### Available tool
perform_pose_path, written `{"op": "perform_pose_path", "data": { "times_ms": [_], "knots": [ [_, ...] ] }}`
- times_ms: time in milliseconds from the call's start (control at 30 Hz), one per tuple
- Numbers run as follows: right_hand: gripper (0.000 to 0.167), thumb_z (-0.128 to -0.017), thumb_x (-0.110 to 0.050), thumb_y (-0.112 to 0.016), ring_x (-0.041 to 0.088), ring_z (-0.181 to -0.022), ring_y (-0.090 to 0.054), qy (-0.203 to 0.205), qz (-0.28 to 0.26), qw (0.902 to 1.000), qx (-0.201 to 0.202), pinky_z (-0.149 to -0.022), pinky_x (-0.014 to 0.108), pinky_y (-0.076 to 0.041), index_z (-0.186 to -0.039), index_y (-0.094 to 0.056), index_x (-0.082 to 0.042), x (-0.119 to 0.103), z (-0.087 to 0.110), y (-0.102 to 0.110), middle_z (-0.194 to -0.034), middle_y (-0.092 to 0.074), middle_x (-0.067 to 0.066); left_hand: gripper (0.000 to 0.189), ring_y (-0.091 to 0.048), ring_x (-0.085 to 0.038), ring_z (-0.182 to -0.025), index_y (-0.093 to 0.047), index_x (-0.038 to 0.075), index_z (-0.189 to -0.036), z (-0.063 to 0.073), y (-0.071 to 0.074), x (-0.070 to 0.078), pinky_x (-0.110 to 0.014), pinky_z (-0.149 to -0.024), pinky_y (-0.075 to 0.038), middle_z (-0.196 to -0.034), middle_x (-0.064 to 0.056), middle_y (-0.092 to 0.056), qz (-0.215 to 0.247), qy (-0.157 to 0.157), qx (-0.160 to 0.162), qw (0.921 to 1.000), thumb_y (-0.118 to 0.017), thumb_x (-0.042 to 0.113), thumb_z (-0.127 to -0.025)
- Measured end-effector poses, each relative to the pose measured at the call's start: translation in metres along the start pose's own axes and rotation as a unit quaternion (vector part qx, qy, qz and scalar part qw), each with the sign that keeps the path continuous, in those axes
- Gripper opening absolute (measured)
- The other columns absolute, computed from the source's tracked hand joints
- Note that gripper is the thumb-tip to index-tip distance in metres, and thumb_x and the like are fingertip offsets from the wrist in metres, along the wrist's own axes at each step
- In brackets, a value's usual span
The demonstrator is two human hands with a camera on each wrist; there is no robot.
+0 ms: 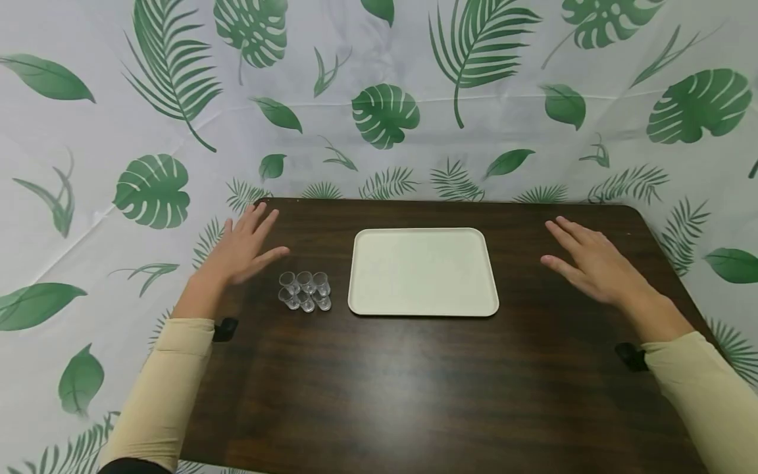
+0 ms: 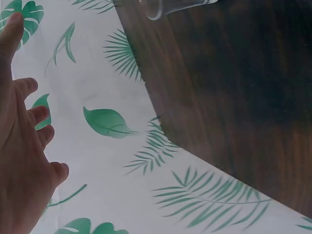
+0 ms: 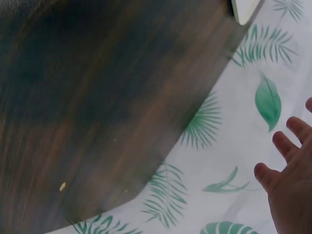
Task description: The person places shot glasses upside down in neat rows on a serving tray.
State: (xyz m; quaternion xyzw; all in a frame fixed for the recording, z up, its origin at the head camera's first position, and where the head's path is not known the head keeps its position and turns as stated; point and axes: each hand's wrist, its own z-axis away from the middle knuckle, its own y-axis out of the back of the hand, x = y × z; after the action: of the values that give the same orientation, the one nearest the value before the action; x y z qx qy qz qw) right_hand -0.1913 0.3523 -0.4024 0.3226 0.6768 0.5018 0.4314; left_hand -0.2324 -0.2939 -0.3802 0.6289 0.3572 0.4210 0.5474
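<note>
Several small clear glasses (image 1: 304, 291) stand close together in two rows on the dark wooden table, left of a cream rectangular tray (image 1: 423, 272). My left hand (image 1: 239, 249) is raised above the table's left side, fingers spread, holding nothing. The glasses are the things nearest to it; part of one glass (image 2: 183, 6) shows at the top of the left wrist view. On the other side, my right hand (image 1: 598, 266) hovers over the table to the right of the tray with straight fingers and nothing in it. A tray corner (image 3: 245, 9) peeks into the right wrist view.
The dark brown table (image 1: 403, 395) has rounded far corners. Behind it and along its sides hangs a white cloth (image 1: 331, 151) with green leaf prints. A tiny yellowish speck (image 3: 62, 186) lies on the tabletop near its edge.
</note>
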Motion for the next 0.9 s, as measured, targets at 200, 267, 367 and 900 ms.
{"op": "perform_pose_path", "data": {
  "times_ms": [200,267,367,900],
  "knots": [
    [0.073,-0.100,-0.037,-0.056,0.051,-0.139,-0.022,-0.004,-0.031,0.9992,-0.025,-0.107,0.065,-0.019,-0.157,-0.018,-0.010,-0.006,-0.002,-0.016,-0.159,-0.017,0.023,0.088,0.000,-0.036,-0.148,-0.002,0.011,-0.158,0.016,-0.014,-0.005,-0.065,-0.112,0.000,-0.163,-0.018,-0.004,0.037,0.019,-0.008,0.9991,-0.046,0.058,-0.098],
    [0.074,-0.100,-0.037,-0.056,0.051,-0.139,-0.021,-0.010,-0.042,0.9982,-0.041,-0.106,0.066,-0.021,-0.158,-0.017,-0.011,-0.010,-0.003,-0.024,-0.160,-0.016,0.022,0.091,-0.004,-0.038,-0.148,0.003,0.009,-0.157,0.023,-0.020,-0.005,-0.065,-0.112,-0.002,-0.162,-0.019,-0.004,0.053,0.026,-0.014,0.9982,-0.045,0.059,-0.098],
    [0.075,-0.100,-0.040,-0.054,0.050,-0.140,-0.020,-0.017,-0.055,0.9962,-0.065,-0.104,0.068,-0.023,-0.158,-0.015,-0.012,-0.015,-0.005,-0.038,-0.161,-0.014,0.020,0.092,-0.007,-0.041,-0.147,0.008,0.006,-0.156,0.033,-0.027,-0.004,-0.065,-0.111,-0.003,-0.162,-0.021,-0.002,0.088,0.038,-0.031,0.9949,-0.044,0.058,-0.099],
    [0.077,-0.100,-0.050,-0.048,0.048,-0.142,-0.018,-0.030,-0.108,0.9863,-0.121,-0.102,0.071,-0.023,-0.159,-0.013,-0.017,-0.027,-0.010,-0.095,-0.161,-0.013,0.018,0.092,-0.026,-0.046,-0.140,-0.021,0.001,-0.154,0.079,-0.076,0.010,-0.063,-0.107,-0.027,-0.154,-0.027,-0.025,0.203,0.078,-0.029,0.9757,-0.072,0.039,-0.089]
  ]
}}
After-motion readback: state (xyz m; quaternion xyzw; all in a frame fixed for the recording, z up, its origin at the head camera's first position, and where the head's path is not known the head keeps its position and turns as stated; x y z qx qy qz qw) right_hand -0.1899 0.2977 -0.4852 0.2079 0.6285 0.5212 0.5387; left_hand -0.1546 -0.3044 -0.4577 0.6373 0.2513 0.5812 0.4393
